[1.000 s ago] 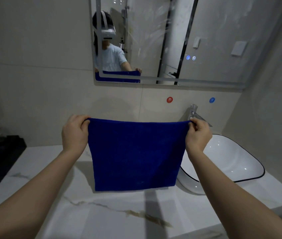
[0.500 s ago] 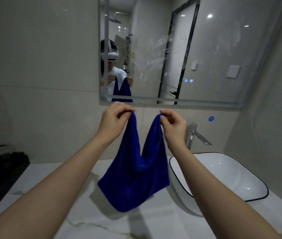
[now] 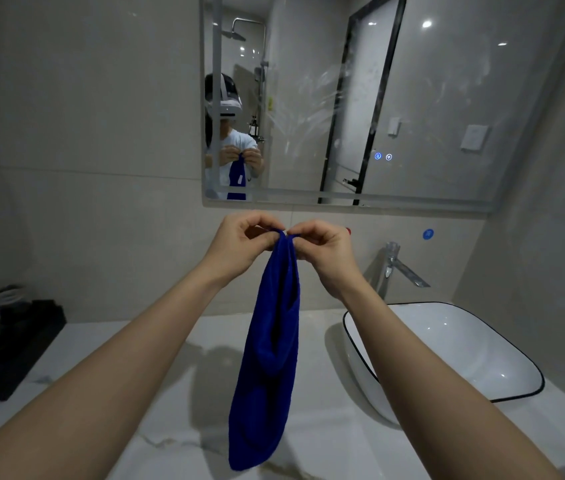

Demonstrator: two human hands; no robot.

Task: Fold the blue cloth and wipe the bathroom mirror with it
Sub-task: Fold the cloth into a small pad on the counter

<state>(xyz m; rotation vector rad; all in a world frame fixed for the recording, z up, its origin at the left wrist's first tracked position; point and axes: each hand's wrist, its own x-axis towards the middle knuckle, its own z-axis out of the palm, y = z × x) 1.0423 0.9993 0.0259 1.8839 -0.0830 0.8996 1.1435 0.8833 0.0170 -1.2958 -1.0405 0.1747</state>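
The blue cloth (image 3: 270, 355) hangs folded in half in a long narrow drape above the marble counter. My left hand (image 3: 239, 244) and my right hand (image 3: 322, 249) meet at its top, each pinching an upper corner, the two corners pressed together. The bathroom mirror (image 3: 412, 109) fills the wall above my hands; streaks and smears show across its middle. It reflects a person with a headset holding the cloth.
A white basin (image 3: 475, 344) with a black rim sits on the counter (image 3: 108, 344) at the right, with a chrome tap (image 3: 395, 268) behind it. A black tray (image 3: 7, 348) with items stands at the far left. Two lit touch buttons (image 3: 383, 156) glow on the mirror.
My hands have come together from wide apart, bringing the cloth's two top corners to meet. The cloth went from a spread square to a narrow fold. The view tilted up.
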